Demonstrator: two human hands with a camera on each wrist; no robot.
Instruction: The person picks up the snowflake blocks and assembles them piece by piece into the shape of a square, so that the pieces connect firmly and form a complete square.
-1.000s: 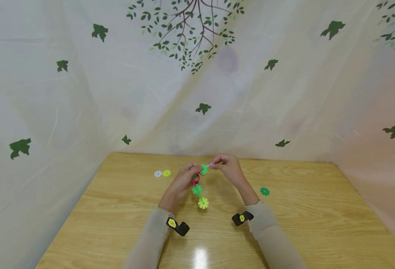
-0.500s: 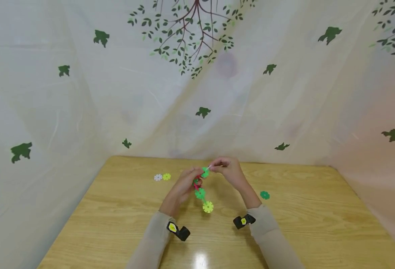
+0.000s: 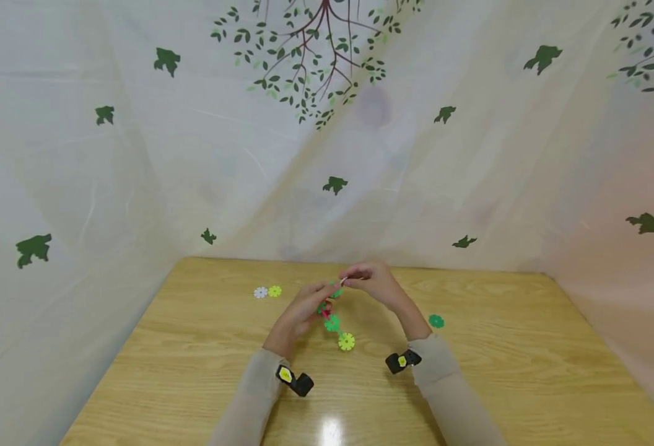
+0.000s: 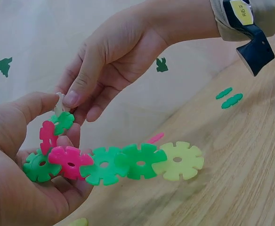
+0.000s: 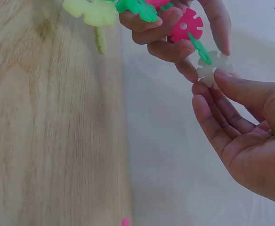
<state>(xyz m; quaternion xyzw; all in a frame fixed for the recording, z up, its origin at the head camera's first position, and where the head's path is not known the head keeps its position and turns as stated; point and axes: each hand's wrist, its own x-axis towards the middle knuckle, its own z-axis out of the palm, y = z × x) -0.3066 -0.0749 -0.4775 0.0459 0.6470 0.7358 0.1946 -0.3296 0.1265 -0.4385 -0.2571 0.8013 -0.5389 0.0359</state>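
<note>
"What are the hands up to?"

"The left hand (image 3: 303, 308) has its fingers round a bright chain (image 4: 114, 169) of flowers. The right hand (image 3: 376, 284) pinches a white flower (image 5: 220, 61), up above the counter (image 3: 527, 359). It seems to meet the end green flower (image 4: 64, 123) of the chain."

"How do you join them well?"

"I think you line up a slit in each, with one flower crossways to the other. Hold the chain close to that end so it won't wobble. Then push straight and gently. A crooked push might bend the petals."

"Is there a box or cup?"

"I can't see any. Some loose flowers lie right on the counter: a pale flower (image 3: 260, 292) just beside a yellow flower (image 3: 274, 291), and a dark green flower (image 3: 436, 321) well apart."
</note>
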